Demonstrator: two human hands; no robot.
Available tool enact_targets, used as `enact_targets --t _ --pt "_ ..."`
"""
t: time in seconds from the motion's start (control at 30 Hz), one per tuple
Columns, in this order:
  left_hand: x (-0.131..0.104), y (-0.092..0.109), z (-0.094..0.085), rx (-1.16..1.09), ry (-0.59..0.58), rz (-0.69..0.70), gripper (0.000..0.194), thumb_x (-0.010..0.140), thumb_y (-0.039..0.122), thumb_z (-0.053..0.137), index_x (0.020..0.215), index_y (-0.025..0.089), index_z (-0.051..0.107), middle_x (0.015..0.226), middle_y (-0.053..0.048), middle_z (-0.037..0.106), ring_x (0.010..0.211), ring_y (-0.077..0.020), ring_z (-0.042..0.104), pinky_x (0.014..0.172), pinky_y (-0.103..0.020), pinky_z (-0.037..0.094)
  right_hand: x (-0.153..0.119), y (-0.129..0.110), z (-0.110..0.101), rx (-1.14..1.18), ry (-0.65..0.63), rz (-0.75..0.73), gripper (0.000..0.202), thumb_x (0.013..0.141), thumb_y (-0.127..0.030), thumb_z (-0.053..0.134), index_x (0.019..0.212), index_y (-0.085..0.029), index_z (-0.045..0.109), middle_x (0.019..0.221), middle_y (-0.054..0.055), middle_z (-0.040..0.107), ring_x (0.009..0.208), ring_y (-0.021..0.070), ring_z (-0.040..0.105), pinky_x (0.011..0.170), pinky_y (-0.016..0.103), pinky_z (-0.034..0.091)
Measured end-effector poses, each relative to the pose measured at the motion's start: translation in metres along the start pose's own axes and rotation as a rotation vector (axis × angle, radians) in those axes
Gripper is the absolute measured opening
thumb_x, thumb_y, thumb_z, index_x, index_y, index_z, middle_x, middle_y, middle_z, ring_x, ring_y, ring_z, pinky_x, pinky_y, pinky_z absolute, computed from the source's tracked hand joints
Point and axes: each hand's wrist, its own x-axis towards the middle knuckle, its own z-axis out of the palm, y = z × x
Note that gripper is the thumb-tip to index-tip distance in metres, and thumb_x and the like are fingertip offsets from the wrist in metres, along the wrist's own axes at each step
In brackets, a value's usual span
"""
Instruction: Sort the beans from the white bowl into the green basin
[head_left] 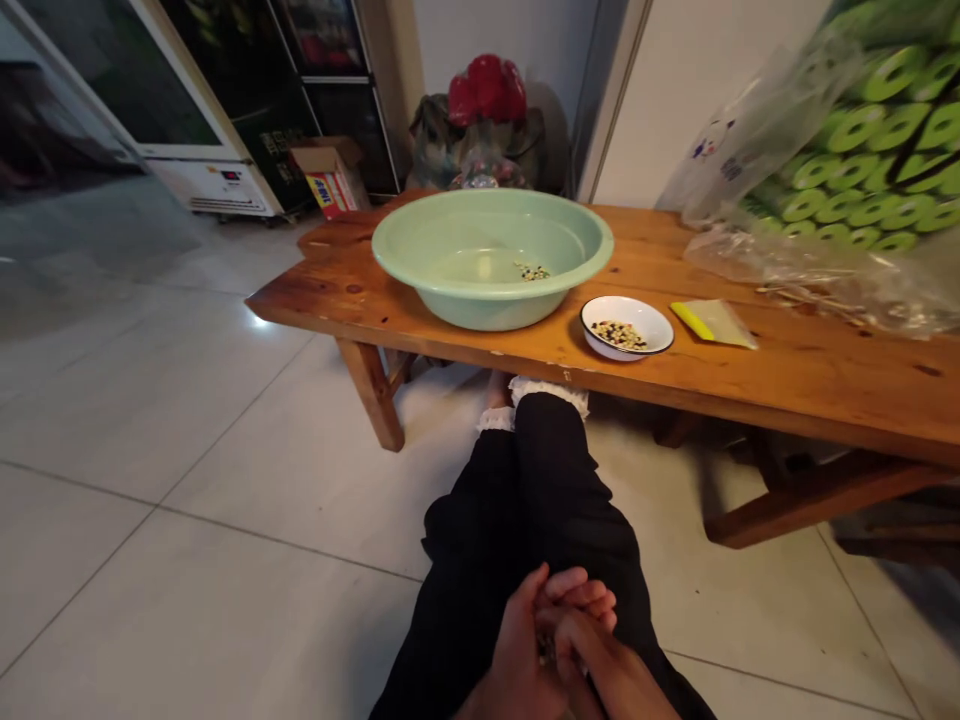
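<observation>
In the head view, beans [545, 650] are held in the cupped left hand [519, 645] above the trousers [559, 470]; the right hand [600, 655] is laid against it, its fingertips hidden, so its grip cannot be told. On the bench [765, 385], more beans are held in the basin [491, 310] and the bowl [654, 322], beside which a packet [724, 322] is laid.

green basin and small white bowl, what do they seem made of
Green basin: probably plastic, smooth, softly glossy, evenly coloured. White bowl: likely enamelled metal, shiny, with a thin dark rim line; ceramic can't be ruled out.
</observation>
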Motion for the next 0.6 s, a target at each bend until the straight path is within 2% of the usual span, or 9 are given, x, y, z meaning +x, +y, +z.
enact_targets --t 0.17,0.37,0.47,0.6 --pt "0.009 0.006 -0.011 0.004 0.010 0.002 0.028 0.083 0.030 0.059 0.067 0.011 0.071 0.066 -0.009 0.073 0.075 -0.0235 0.070 0.090 -0.039 0.045 0.004 0.005 0.013 0.022 0.041 0.007 0.018 0.092 -0.021 0.044 0.099 -0.021 0.061 0.089 0.005 0.072 0.075 0.0144 0.071 0.066 0.018 0.056" --pt "0.014 0.006 -0.012 0.000 -0.043 -0.022 0.033 0.085 0.034 0.055 0.070 0.011 0.073 0.070 -0.010 0.074 0.078 -0.0232 0.070 0.092 -0.039 0.045 -0.008 0.023 0.041 -0.006 0.237 0.061 0.026 0.092 -0.021 0.038 0.106 -0.023 0.061 0.086 0.006 0.072 0.072 0.0176 0.072 0.060 0.022 0.057" --pt "0.014 0.006 -0.008 -0.013 -0.056 -0.016 0.032 0.085 0.033 0.056 0.071 0.012 0.073 0.073 -0.009 0.075 0.082 -0.0226 0.070 0.096 -0.039 0.043 -0.010 0.027 0.047 -0.034 0.218 0.068 0.027 0.091 -0.022 0.039 0.110 -0.021 0.059 0.090 0.009 0.072 0.076 0.0182 0.072 0.063 0.022 0.057" --pt "0.010 0.010 0.000 -0.029 -0.095 -0.007 0.032 0.086 0.031 0.055 0.066 0.013 0.072 0.073 -0.009 0.075 0.084 -0.0225 0.070 0.098 -0.039 0.041 -0.008 0.022 0.041 -0.084 0.201 0.037 0.027 0.092 -0.019 0.036 0.110 -0.019 0.056 0.105 0.011 0.070 0.093 0.0182 0.071 0.075 0.024 0.058"
